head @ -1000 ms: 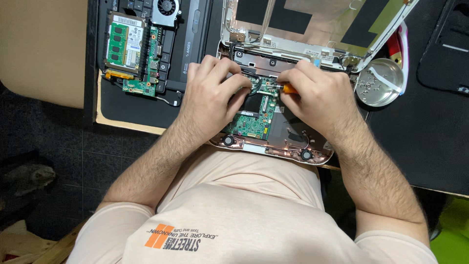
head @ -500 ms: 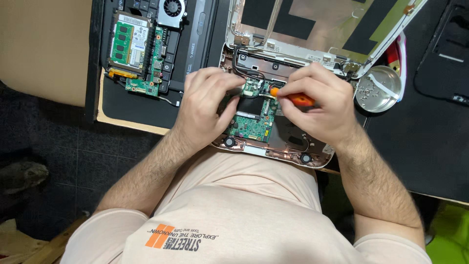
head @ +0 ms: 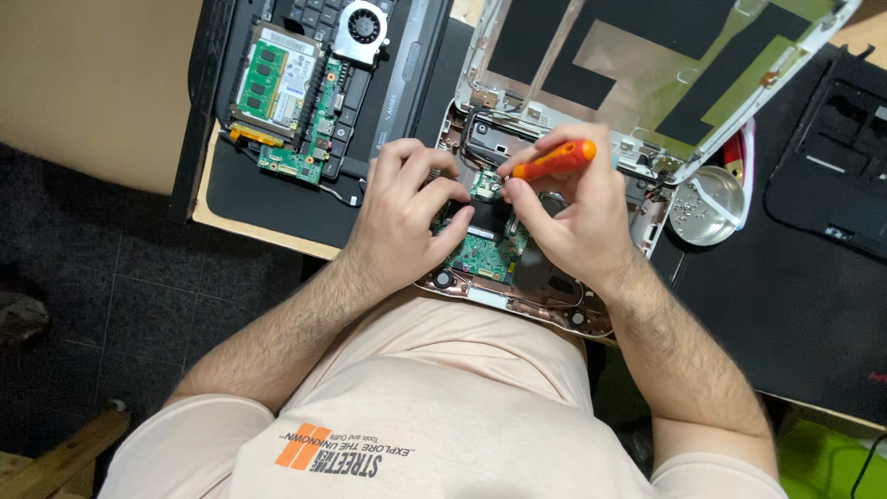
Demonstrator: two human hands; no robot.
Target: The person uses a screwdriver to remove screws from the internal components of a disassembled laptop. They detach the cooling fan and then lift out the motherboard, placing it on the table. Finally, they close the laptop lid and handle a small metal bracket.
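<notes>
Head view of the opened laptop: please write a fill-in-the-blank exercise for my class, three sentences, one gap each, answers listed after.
1. The right hand holds a screwdriver whose handle is coloured ____.
2. The left hand rests on the opened laptop base, beside its ____ circuit board.
3. The small loose screws lie in a round metal ____ to the right of the laptop.

Missing words: orange; green; dish

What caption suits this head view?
Right hand holds an orange screwdriver over an opened laptop's green circuit board; left hand steadies it.
</notes>
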